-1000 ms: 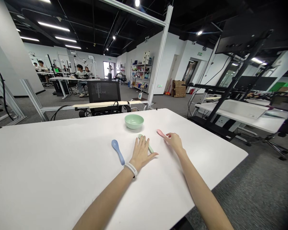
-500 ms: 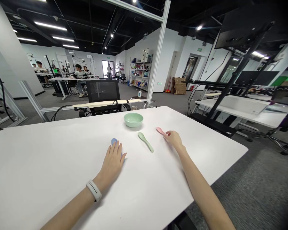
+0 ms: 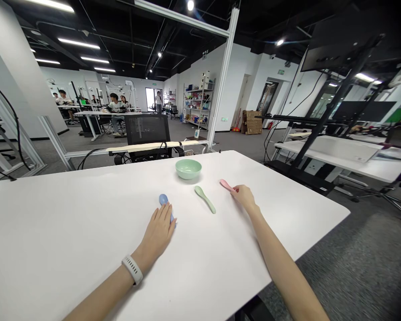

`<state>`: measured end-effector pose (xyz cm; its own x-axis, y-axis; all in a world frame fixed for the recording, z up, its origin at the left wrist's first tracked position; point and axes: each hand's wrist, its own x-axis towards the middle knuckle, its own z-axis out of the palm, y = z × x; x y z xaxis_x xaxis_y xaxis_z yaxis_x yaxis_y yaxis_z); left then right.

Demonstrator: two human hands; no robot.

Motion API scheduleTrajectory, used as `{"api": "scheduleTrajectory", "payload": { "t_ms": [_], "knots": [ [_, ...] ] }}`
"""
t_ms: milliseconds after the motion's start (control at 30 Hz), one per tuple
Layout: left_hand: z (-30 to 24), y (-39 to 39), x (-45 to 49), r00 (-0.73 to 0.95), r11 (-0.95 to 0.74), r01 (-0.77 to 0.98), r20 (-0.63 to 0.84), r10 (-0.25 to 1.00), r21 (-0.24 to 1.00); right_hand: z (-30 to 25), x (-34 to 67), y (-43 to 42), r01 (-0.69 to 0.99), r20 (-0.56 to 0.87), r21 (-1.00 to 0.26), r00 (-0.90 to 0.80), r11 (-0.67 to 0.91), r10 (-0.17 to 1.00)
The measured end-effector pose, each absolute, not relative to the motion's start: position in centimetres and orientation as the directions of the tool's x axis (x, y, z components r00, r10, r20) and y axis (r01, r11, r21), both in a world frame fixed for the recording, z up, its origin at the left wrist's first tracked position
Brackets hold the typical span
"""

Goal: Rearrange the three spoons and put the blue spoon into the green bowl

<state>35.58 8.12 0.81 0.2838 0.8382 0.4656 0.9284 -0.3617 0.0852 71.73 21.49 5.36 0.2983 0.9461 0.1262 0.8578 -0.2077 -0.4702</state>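
Wearing a pale grey strap with dark slots (image 3: 132, 269) around its wrist, the left hand (image 3: 157, 229) is palm down over a smooth blue spoon that looks like plastic (image 3: 163, 199). Its fingers are straight and open, with the thumb out to the right. They hide most of the handle, so I cannot tell how hard they press. The blue spoon's round end points to the far side of the smooth white table (image 3: 87, 223). Next, farther back, is a shiny, round, light green bowl (image 3: 188, 175), right way up, maybe so it can hold things. Near it, a smooth pale green spoon (image 3: 205, 199) lies slanted, not touched by any hand. Its handle points to the near side, which should make it easy to pick up. To the right is a smooth pink spoon (image 3: 226, 185). The right hand (image 3: 246, 197) pinches its handle end with bent fingers, likely because that part is easy to hold. I see no names or words on the bowl or spoons. Far right, a little green wall sign (image 3: 280, 72) is too small to read.
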Motion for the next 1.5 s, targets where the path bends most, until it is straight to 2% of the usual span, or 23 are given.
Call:
{"api": "scheduleTrajectory", "payload": {
  "t_ms": [367, 1500],
  "knots": [
    [1.0, 7.9, 35.4, 0.280, -0.360, 0.928, 0.463, 0.841, 0.093, 5.4, 71.7, 21.2, 0.837, 0.116, -0.505, 0.308, -0.211, 0.944],
    [0.8, 8.1, 35.5, 0.276, -0.359, 0.929, 0.478, 0.834, 0.089, 4.4, 72.0, 22.0, 0.873, 0.170, -0.440, 0.310, -0.209, 0.935]
  ]
}}
